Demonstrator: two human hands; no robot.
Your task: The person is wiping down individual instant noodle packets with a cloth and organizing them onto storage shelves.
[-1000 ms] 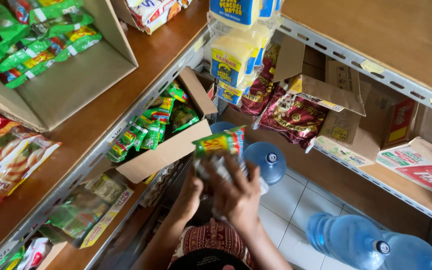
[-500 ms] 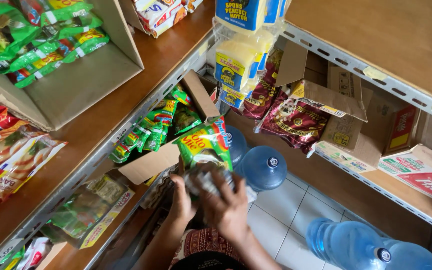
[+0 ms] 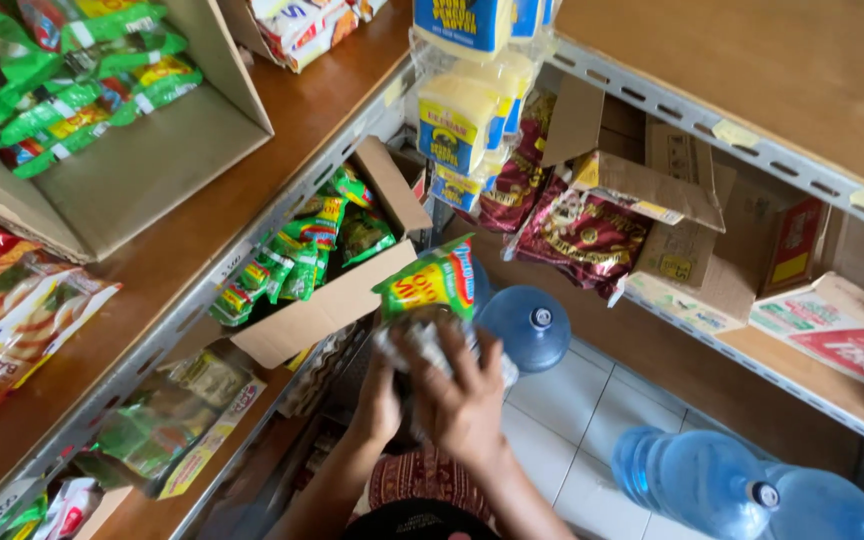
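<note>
Shop shelves around; both hands [image 3: 442,395] gripping green snack packets [image 3: 432,290] (above fingers), beside cardboard box [image 3: 322,310]

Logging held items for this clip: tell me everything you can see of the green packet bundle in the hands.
The green packet bundle is a stack of glossy plastic sachets, green with yellow and red print, in a clear crinkled wrapper at its lower end. It is held tilted above the tiled floor, in front of an open cardboard box of similar packets. The left hand grips its lower side; the right hand lies over the wrapper end. Its underside is hidden.
</note>
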